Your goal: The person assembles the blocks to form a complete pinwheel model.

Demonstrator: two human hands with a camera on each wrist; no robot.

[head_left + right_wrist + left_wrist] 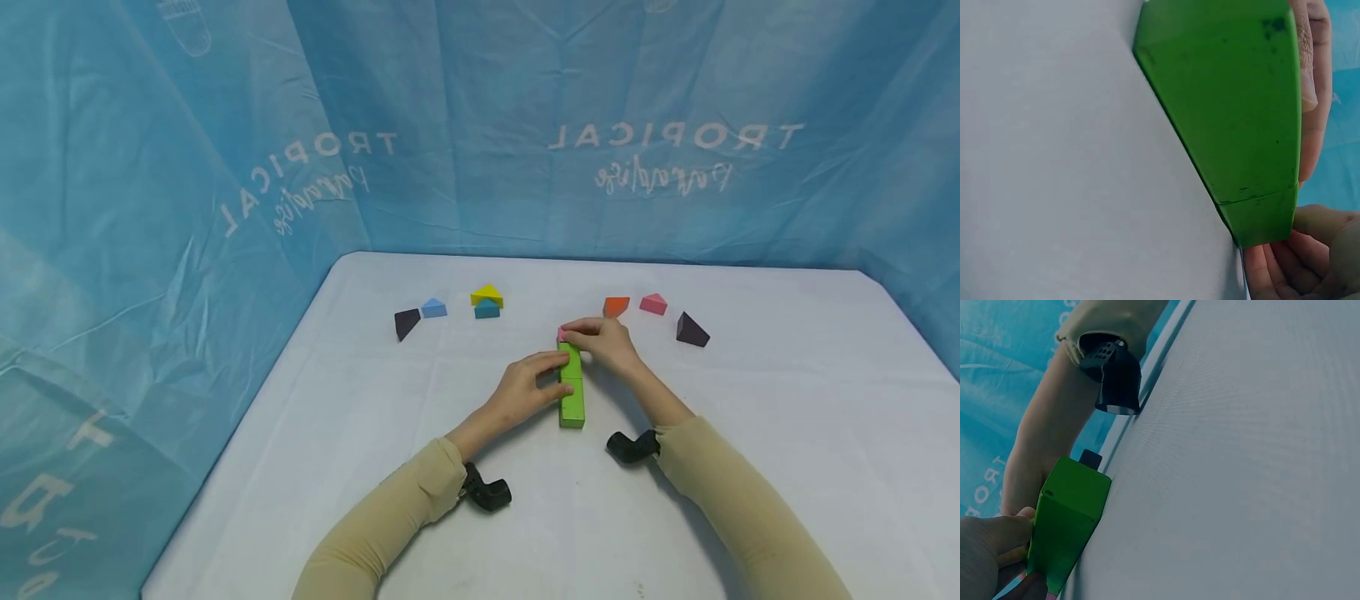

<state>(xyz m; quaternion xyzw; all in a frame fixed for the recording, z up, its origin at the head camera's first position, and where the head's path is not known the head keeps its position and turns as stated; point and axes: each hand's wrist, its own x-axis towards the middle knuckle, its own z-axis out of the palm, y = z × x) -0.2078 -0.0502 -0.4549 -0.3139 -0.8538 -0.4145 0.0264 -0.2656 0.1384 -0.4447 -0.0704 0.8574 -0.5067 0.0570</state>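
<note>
Beyond the green blocks (pixel 574 375) and to their left, I record a yellow wedge (pixel 489 293), a teal wedge (pixel 487 310) just before it, a light blue wedge (pixel 434 309) and, outermost, a dark wedge (pixel 407 322). Beyond them to the right, I record an orange wedge (pixel 617 306), a rose wedge (pixel 653 305) and, outermost, a charcoal wedge (pixel 691 331). Near their closer end sit two wrist cameras, the left one (pixel 491 494) to their left, the right one (pixel 632 448) to their right.

Obstruction: at the green blocks' far end, the right hand (pixel 609 343) hides much of the pink block (pixel 561 335), which I find clamped between its thumb and fingers. The left hand (pixel 525 388), thumb and forefinger apart, rests on the green blocks from their left side; how firmly it presses, I cannot tell.

Condition: the green blocks, two in number, lie end to end in a straight row on the white table (pixel 315 467). Colour bright, seam visible between them. My right wrist view shows dark scuffs at one near corner and small marks beside the seam.
</note>
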